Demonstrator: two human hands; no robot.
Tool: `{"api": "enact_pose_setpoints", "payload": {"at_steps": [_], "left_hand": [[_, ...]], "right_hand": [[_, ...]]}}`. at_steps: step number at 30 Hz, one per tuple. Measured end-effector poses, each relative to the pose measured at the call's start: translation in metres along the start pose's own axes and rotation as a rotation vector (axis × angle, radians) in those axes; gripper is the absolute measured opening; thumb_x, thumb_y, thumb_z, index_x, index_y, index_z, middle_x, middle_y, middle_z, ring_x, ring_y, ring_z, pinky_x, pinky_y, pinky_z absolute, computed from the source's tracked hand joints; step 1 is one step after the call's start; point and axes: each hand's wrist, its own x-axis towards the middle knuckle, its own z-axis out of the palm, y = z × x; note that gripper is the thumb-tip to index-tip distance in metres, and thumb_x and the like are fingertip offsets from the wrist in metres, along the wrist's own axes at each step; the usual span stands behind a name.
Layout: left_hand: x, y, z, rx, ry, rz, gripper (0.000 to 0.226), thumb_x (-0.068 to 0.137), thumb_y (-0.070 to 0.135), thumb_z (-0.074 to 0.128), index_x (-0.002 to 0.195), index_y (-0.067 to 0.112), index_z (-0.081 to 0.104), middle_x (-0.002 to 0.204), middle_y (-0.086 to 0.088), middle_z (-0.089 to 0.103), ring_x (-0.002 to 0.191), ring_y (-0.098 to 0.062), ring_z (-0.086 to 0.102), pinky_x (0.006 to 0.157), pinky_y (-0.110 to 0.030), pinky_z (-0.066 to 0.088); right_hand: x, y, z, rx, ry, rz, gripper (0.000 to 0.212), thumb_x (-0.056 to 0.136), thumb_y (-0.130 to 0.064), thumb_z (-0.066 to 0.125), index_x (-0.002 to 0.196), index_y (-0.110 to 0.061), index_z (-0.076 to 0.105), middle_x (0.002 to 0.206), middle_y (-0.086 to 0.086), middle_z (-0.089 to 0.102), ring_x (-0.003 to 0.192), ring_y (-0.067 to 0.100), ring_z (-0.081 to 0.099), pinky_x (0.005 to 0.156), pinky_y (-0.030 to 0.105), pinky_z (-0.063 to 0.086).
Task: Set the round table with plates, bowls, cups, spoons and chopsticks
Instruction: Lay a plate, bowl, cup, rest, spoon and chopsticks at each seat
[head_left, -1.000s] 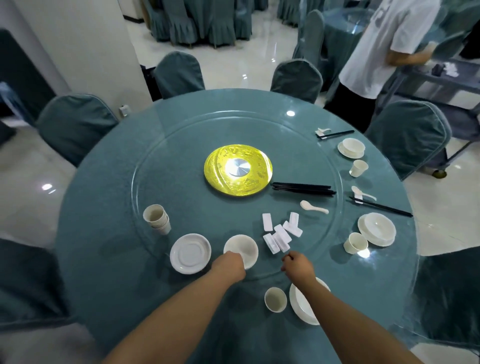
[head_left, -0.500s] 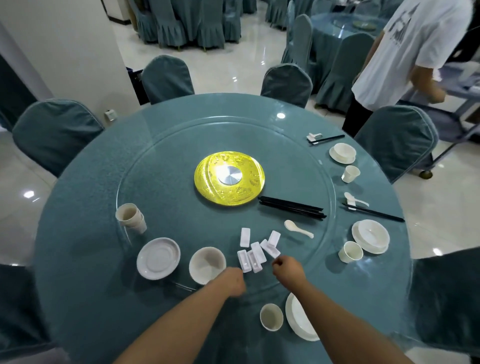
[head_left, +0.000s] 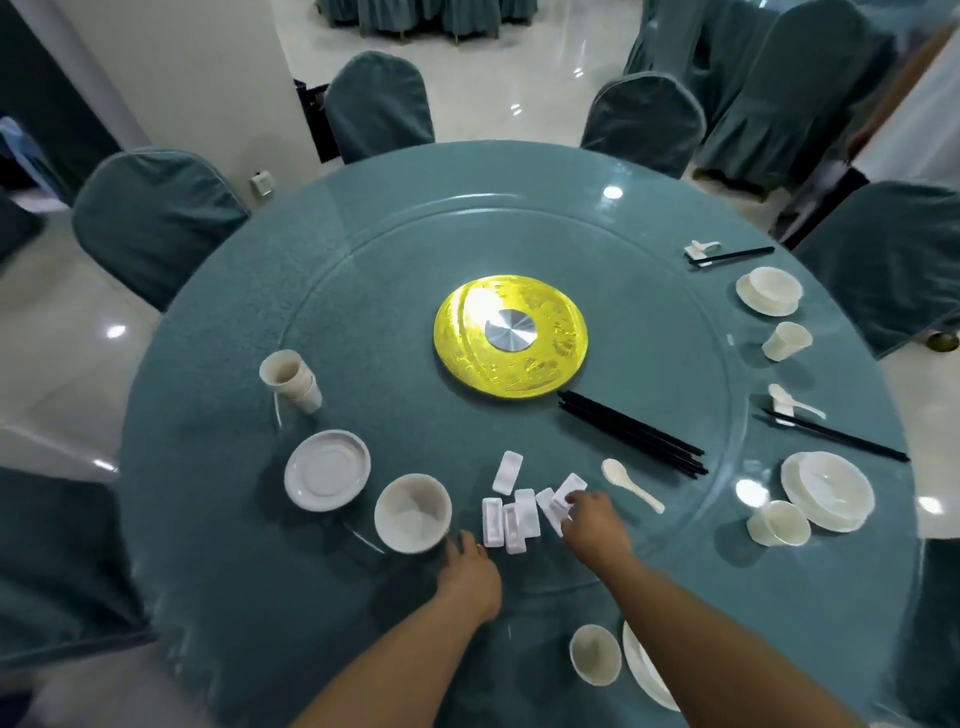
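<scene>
I count two places laid along the right edge of the round teal-clothed table (head_left: 218, 467). Each has a white bowl on a plate (head_left: 769, 297), a white cup (head_left: 785, 341) and black chopsticks with a spoon on a small rest (head_left: 702, 250). A third place, at bottom centre, has only a cup (head_left: 595, 659) and a plate (head_left: 644, 675) so far.

My right hand (head_left: 592, 525) reaches into the cluster of white rectangular rests (head_left: 511, 519) at lower centre, fingers on one of them; I cannot tell whether it is pinched. My left hand (head_left: 467, 571) lies loosely curled just beside the spare white bowl (head_left: 413, 513), holding nothing.

Still on the glass turntable (head_left: 363, 322) are stacked cups (head_left: 291, 379), a white saucer-like plate (head_left: 327, 470), a loose white spoon (head_left: 631, 486) and a bundle of black chopsticks (head_left: 631, 434). By my reckoning, most seats remain unset.
</scene>
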Motion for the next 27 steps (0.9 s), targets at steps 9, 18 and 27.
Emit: {"api": "enact_pose_setpoints", "payload": {"at_steps": [9,18,27], "left_hand": [[0.003,-0.044,0.007,-0.134,-0.049,-0.054,0.085,0.088,0.012,0.052,0.157,0.01,0.002,0.161,-0.012,-0.014,0.147,-0.04,-0.005,0.114,-0.05,0.029],[0.007,-0.057,-0.006,-0.157,-0.037,-0.06,0.072,0.089,0.01,0.048,0.154,0.006,0.018,0.16,-0.011,-0.007,0.146,-0.039,0.003,0.112,-0.048,0.034],[-0.014,-0.04,-0.037,-0.401,0.234,-0.175,0.034,0.087,0.012,0.047,0.117,0.012,0.063,0.124,-0.008,0.059,0.113,-0.028,0.06,0.089,-0.038,0.053]], "right_hand": [[0.024,-0.023,0.018,-0.13,-0.02,-0.061,0.035,0.091,-0.029,0.057,0.124,-0.019,0.049,0.133,0.005,0.037,0.099,0.032,0.062,0.076,0.034,0.049],[0.026,-0.035,0.02,-0.086,0.095,-0.162,0.023,0.1,-0.022,0.041,0.106,-0.004,0.055,0.102,0.017,0.064,0.096,0.035,0.06,0.075,0.035,0.042],[-0.004,-0.003,-0.018,0.499,0.161,-0.009,0.029,0.102,-0.019,0.04,0.107,-0.002,0.062,0.098,0.017,0.069,0.09,0.034,0.066,0.086,0.042,0.051]]}}
